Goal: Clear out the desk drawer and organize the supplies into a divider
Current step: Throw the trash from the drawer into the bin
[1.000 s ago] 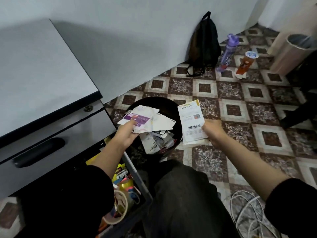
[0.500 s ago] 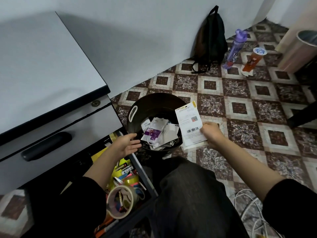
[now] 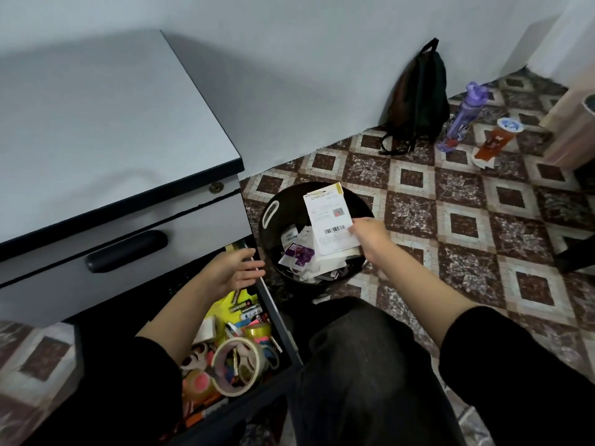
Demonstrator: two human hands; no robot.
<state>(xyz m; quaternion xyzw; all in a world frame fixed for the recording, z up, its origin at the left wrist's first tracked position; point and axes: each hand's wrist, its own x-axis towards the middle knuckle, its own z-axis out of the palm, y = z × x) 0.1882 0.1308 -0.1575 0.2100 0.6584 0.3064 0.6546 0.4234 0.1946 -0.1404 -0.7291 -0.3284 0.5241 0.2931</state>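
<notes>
My right hand [image 3: 367, 235] pinches a white stapler packaging card [image 3: 330, 217] with a barcode, held over the black waste bin [image 3: 270, 217]. The bin holds crumpled white and purple papers [image 3: 301, 255]. My left hand [image 3: 236, 272] hovers with relaxed fingers above the open lower desk drawer [image 3: 273, 313], holding nothing. Inside the drawer lie a large beige tape roll [image 3: 236, 365], a yellow tape roll [image 3: 257, 331], a yellow packet [image 3: 222, 305] and several small bright supplies.
The grey desk [image 3: 96, 130] with a shut upper drawer and black handle [image 3: 127, 251] stands at the left. A black backpack [image 3: 418, 98] leans on the wall. A purple bottle [image 3: 462, 117] and an orange bottle [image 3: 495, 140] lie on the tiled floor. My knee [image 3: 363, 365] is below the bin.
My left hand let its papers fall into the bin and drew back over the drawer. My right hand moved the card left, over the bin.
</notes>
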